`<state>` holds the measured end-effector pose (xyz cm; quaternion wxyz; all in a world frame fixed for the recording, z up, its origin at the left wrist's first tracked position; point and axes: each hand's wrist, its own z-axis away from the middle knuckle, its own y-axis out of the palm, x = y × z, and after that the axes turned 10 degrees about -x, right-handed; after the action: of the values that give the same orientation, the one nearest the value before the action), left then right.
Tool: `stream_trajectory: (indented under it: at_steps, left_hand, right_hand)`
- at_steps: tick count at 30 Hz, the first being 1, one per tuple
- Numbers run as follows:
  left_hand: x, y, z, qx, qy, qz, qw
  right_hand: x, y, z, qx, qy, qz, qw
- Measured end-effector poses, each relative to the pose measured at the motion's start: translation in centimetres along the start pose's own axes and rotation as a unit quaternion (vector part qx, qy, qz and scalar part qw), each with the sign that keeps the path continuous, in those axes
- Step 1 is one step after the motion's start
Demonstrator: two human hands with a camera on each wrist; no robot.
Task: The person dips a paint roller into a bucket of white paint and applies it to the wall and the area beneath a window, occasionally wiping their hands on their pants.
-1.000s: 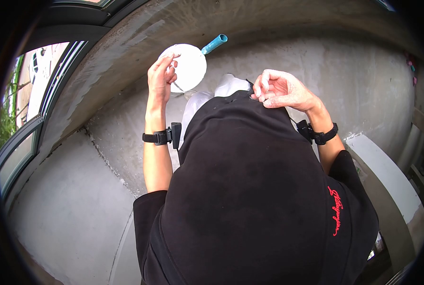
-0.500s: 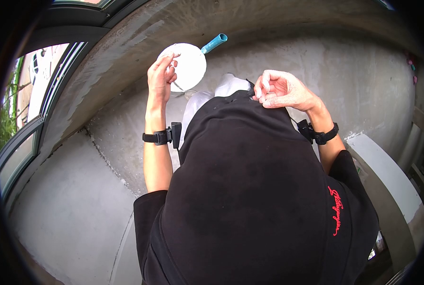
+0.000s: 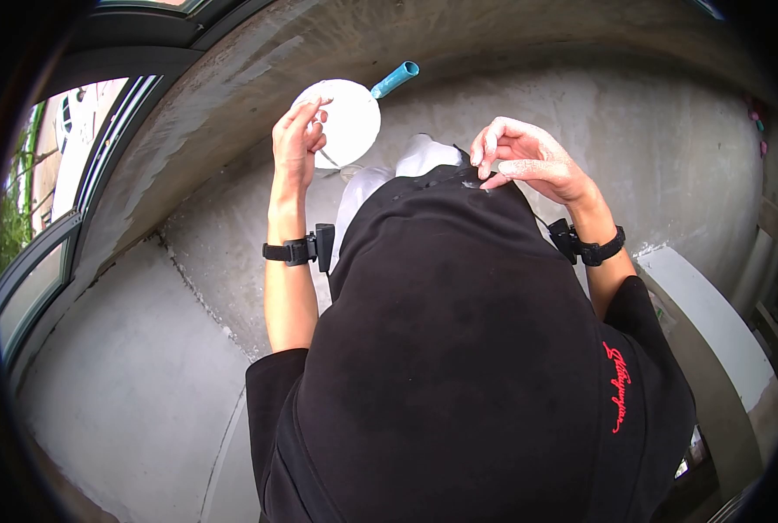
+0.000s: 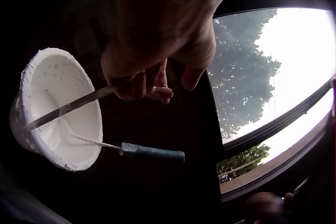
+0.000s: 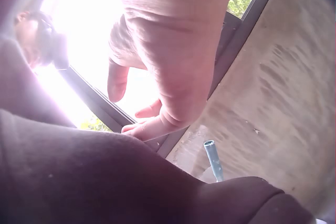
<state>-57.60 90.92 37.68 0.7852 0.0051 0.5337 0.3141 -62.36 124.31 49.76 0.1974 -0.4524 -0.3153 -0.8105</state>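
Note:
With its fingers curled, my left hand [image 3: 297, 148] holds the strip handle [image 4: 73, 107] of a white bucket [image 4: 59, 58]. The bucket's rim and inside carry white residue. From it sticks a tool with a blue tubular handle [image 3: 396, 79] and a thin shaft. Over the front of the black shirt [image 3: 441, 331], my right hand [image 3: 533, 161] bends its fingers loosely with nothing between them. Its thumb stands apart, and whitish dust covers the skin. Fingertips are right at the cloth, beside small pale smears [image 3: 474, 184]. In the right wrist view the shirt hides the bucket.
A bare grey wall [image 3: 249, 96] curves along the front, with a dark-framed window [image 3: 66, 148] at the left. Grey concrete floor [image 3: 136, 349] spreads around my feet. A pale panel [image 3: 707, 318] lies at the right. Light-coloured trousers [image 3: 358, 196] show beneath the shirt.
My right hand has lifted slightly away from the shirt's front and spread its fingers and thumb, uncovering pale smears on the cloth. The left hand and bucket have hardly moved.

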Motion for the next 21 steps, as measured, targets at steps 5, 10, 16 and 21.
stream_trajectory:
  at_steps: [5,10,16,21]
  left_hand:
    - [0.0,0.0,-0.1,0.000,-0.003,0.001,1.000]
    - [0.0,0.0,-0.1,0.003,-0.002,0.003,1.000]
    - [0.0,0.0,-0.1,0.000,0.001,0.000,1.000]
    - [-0.1,0.2,-0.1,-0.008,-0.004,-0.006,1.000]
  right_hand:
    - [0.8,1.1,0.4,-0.007,0.001,-0.025,1.000]
    - [0.7,1.6,1.4,0.106,0.066,0.042,0.991]
    - [-0.5,-1.2,3.0,0.070,0.136,0.083,0.985]
    - [-0.3,-1.7,2.7,0.067,0.120,0.074,0.988]
